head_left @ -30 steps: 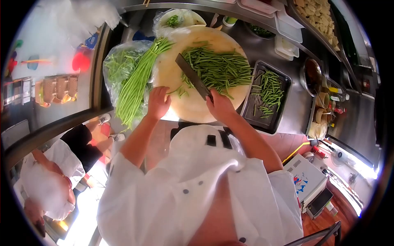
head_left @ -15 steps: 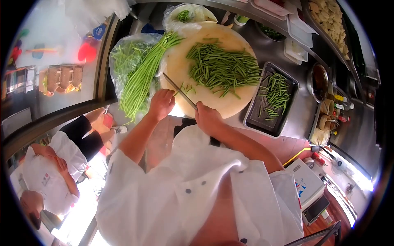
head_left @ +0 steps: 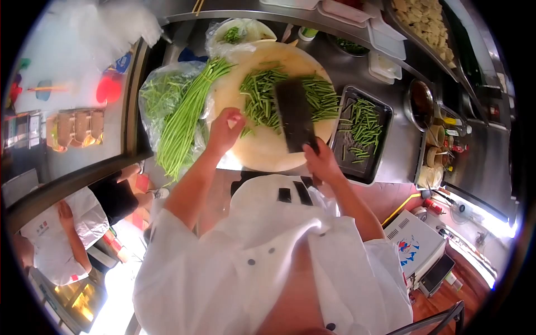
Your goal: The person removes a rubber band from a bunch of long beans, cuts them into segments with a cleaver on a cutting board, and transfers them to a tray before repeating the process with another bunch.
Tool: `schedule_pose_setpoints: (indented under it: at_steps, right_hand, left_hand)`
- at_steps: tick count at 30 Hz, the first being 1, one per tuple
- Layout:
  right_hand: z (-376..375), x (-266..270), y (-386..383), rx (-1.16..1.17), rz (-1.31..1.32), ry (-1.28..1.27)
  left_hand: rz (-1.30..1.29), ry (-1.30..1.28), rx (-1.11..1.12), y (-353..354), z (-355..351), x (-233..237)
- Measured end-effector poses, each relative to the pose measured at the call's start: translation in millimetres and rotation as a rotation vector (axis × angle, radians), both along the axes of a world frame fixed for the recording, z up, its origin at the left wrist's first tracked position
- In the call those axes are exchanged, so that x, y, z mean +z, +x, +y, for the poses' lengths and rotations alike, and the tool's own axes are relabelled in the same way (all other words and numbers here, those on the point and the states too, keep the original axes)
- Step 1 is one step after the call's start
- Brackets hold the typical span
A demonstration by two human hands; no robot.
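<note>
My right hand (head_left: 324,162) grips the handle of a cleaver (head_left: 295,114), its broad dark blade lying over the pile of cut green stalks (head_left: 261,96) on the round cutting board (head_left: 268,153). At the board's left side my left hand (head_left: 225,132) is closed with curled fingers; whether anything is in them is hidden. A few short cut pieces lie just right of it. Long uncut green stalks (head_left: 187,123) rest left of the board, partly over a clear plastic bag of greens (head_left: 159,92).
Right of the board sits a dark metal tray (head_left: 349,162) with cut green pieces. Behind are a bowl (head_left: 262,30) in plastic and white containers (head_left: 385,42). A pot of dark sauce (head_left: 419,103) stands farther right. Another person (head_left: 61,234) is at lower left.
My right hand has moved right, and the cleaver has swung from edge-on at the board's left to broad side over the cut pile. My left hand has lifted slightly and curled.
</note>
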State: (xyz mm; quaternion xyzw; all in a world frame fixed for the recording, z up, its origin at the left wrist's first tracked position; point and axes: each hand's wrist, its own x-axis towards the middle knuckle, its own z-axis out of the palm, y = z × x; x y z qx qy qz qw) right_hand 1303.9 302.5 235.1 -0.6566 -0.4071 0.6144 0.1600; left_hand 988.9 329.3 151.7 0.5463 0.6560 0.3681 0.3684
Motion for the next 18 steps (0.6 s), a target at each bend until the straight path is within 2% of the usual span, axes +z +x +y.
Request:
schedule_pose_setpoints:
  at_steps: [1, 3, 5, 7, 9, 11, 12, 14, 15, 17, 18]
  right_hand:
    - [-5, -2, 20, -0.013, -0.005, 0.009]
    - [-22, -19, 61, -0.195, 0.124, 0.049]
    - [-39, -26, 89, -0.322, 0.131, 0.035]
    - [-58, -28, 109, -0.455, 0.142, 0.016]
    - [-76, -30, 123, -0.524, 0.183, 0.033]
    - [-93, -37, 131, -0.585, 0.222, 0.044]
    - [-99, -38, 133, -0.594, 0.226, 0.029]
    - [-98, -22, 131, -0.615, 0.225, -0.035]
    - [-101, -28, 133, -0.631, 0.229, -0.033]
    - [-110, -40, 137, -0.662, 0.233, -0.001]
    - [-111, -38, 143, -0.629, 0.228, -0.031]
  left_hand:
    - [-0.005, 0.009, -0.013, 3, 16, -2]
    - [0.003, 0.058, 0.045, 11, 51, -6]
    - [0.026, 0.08, -0.005, 24, 85, -17]
    - [0.291, 0.456, -0.168, 49, 116, -16]
    - [0.296, 0.459, -0.29, 87, 143, -11]
    - [0.507, 0.498, -0.51, 134, 164, -8]
    - [0.504, 0.506, -0.528, 158, 172, -11]
    - [0.763, 0.492, -0.582, 207, 182, -20]
    - [0.763, 0.499, -0.598, 230, 182, -17]
    - [0.908, 0.068, -0.577, 270, 176, -14]
    - [0.959, -0.012, -0.568, 284, 173, -17]
